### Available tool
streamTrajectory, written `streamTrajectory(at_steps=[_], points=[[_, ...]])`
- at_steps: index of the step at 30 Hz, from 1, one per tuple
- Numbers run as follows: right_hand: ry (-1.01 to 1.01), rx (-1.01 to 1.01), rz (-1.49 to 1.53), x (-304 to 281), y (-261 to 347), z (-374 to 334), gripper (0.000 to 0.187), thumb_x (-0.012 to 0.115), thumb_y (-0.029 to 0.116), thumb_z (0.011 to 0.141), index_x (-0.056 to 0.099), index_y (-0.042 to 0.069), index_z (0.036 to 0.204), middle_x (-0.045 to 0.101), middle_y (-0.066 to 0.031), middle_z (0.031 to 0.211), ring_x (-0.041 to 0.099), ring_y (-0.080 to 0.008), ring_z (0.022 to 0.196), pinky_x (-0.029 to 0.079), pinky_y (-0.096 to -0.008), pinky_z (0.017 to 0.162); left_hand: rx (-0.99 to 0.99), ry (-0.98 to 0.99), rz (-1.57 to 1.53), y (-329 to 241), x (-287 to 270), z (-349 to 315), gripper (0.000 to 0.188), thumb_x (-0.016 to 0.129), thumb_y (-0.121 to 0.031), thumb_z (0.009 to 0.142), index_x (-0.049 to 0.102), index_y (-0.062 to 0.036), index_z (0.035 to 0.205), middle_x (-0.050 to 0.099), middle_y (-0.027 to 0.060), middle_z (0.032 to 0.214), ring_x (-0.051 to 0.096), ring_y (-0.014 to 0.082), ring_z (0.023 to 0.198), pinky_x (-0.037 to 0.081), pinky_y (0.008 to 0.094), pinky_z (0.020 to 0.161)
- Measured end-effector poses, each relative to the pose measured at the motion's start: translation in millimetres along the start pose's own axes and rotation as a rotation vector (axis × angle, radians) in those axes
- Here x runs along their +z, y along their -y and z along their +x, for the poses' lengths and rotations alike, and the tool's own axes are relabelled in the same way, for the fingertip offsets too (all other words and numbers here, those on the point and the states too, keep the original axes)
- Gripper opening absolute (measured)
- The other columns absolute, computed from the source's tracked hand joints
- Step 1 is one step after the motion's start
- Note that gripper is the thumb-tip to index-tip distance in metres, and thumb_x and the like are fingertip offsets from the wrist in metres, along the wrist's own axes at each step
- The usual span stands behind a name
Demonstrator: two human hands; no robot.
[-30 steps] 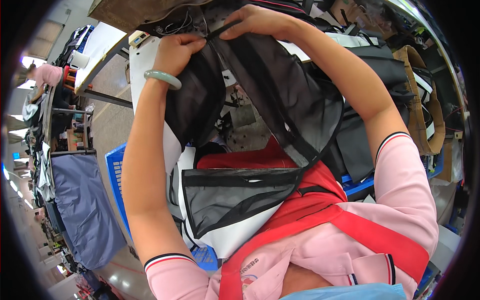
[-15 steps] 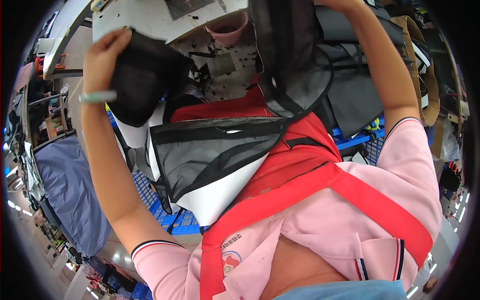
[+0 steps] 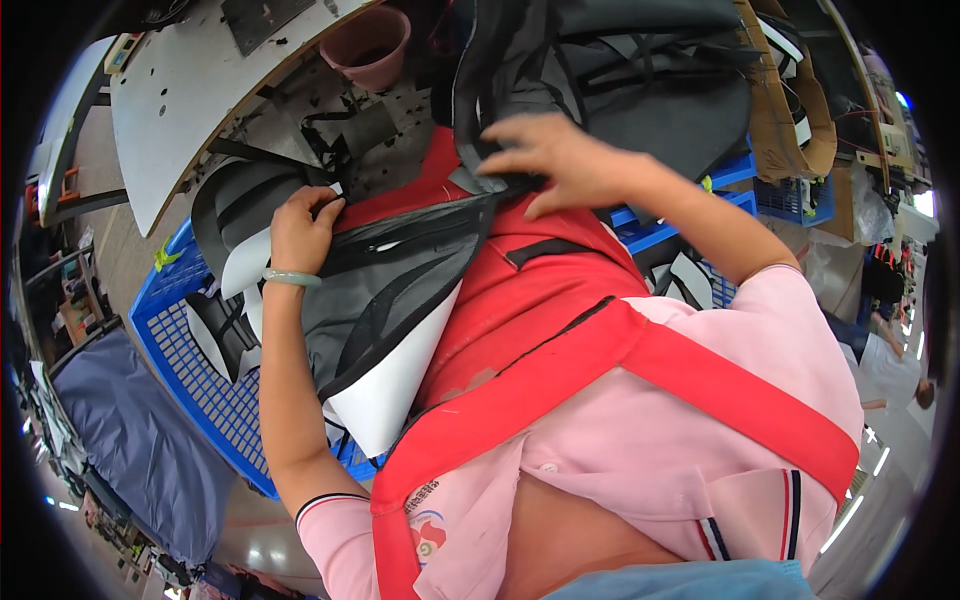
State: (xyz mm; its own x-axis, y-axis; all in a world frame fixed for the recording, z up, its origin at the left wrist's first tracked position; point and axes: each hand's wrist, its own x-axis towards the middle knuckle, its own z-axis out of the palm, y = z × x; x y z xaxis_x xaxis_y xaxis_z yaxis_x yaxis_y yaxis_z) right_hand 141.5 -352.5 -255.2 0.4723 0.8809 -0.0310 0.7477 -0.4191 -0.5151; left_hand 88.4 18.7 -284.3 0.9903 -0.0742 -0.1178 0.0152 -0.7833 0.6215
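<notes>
Across my lap, over a red apron (image 3: 540,290), lies a black mesh fabric panel (image 3: 390,260) with dark edging and a white backing sheet (image 3: 385,390) showing beneath. My left hand (image 3: 305,230) pinches the panel's far left corner between thumb and fingers; a small white bit sticks out by the fingertips. Above the panel's far right end hovers my right hand (image 3: 560,160), slightly blurred, fingers spread and holding nothing. Just beyond it, another length of black mesh (image 3: 520,70) drapes down from the far side.
Blue plastic baskets (image 3: 190,340) with black and white pieces stand on both sides of me. A white worktable (image 3: 190,90) is at the far left, beside a pink bucket (image 3: 370,50). Dark sheets (image 3: 660,110) and a cardboard box (image 3: 790,110) are at the far right.
The dark piece my left hand held up is no longer in it; that hand has come down to the panel's corner. My right hand has come inward from the far edge. The view has shifted.
</notes>
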Motion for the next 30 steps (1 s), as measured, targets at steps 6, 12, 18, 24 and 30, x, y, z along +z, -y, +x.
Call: streamTrajectory(at_steps=[6,12,18,24,30], points=[[-0.203,0.217,0.051,34.1,5.3,10.7,0.02,0.06,0.019,0.088,0.068,0.013,0.105,0.07,-0.0097,0.096,0.065,-0.0315,0.091,0.05,-0.0409,0.079,-0.002,0.013,0.01,8.0,-12.4,2.2,0.019,0.069,-0.016,0.083,0.07,0.0001,0.093,0.069,0.0154,0.088,0.066,0.0298,0.079,0.049,0.0356,0.073],[-0.174,0.371,0.361,-108.5,33.9,-33.4,0.022,0.063,0.018,0.085,0.07,0.005,0.101,0.071,-0.0126,0.09,0.067,-0.0227,0.082,0.05,-0.0326,0.08,-0.081,-0.055,-0.103,35.8,-58.7,-16.1,0.02,0.068,-0.015,0.086,0.068,0.0026,0.096,0.068,0.0093,0.081,0.061,0.015,0.075,0.047,0.028,0.072],[-1.025,0.764,0.396,-209.0,-66.6,-123.5,0.019,0.065,0.019,0.089,0.072,0.002,0.084,0.067,-0.0021,0.074,0.061,-0.0119,0.064,0.047,-0.027,0.058,-0.14,-0.188,-0.227,70.0,-80.6,-19.4,0.022,0.068,-0.013,0.089,0.068,0.0055,0.102,0.068,0.0024,0.085,0.056,0.0073,0.077,0.045,0.0231,0.07],[-0.786,1.256,-0.341,-142.9,-316.7,-285.9,0.032,0.067,0.035,0.084,0.067,0.004,0.093,0.069,-0.0102,0.088,0.063,-0.0233,0.078,0.049,-0.0385,0.069,-0.147,-0.13,-0.283,57.1,-57.5,-12.6,0.023,0.069,-0.014,0.089,0.068,0.0061,0.101,0.068,0.003,0.084,0.056,0.0078,0.075,0.045,0.024,0.068],[-0.894,1.454,-0.138,-32.8,-297.1,-219.6,0.058,0.068,0.04,0.077,0.058,0.022,0.131,0.06,-0.0112,0.13,0.056,-0.0316,0.122,0.043,-0.0425,0.101,-0.083,-0.208,-0.144,32.1,-52.0,-35.8,0.014,0.064,-0.011,0.091,0.065,0.0029,0.095,0.064,0.0064,0.078,0.055,0.0105,0.071,0.044,0.0263,0.066]])
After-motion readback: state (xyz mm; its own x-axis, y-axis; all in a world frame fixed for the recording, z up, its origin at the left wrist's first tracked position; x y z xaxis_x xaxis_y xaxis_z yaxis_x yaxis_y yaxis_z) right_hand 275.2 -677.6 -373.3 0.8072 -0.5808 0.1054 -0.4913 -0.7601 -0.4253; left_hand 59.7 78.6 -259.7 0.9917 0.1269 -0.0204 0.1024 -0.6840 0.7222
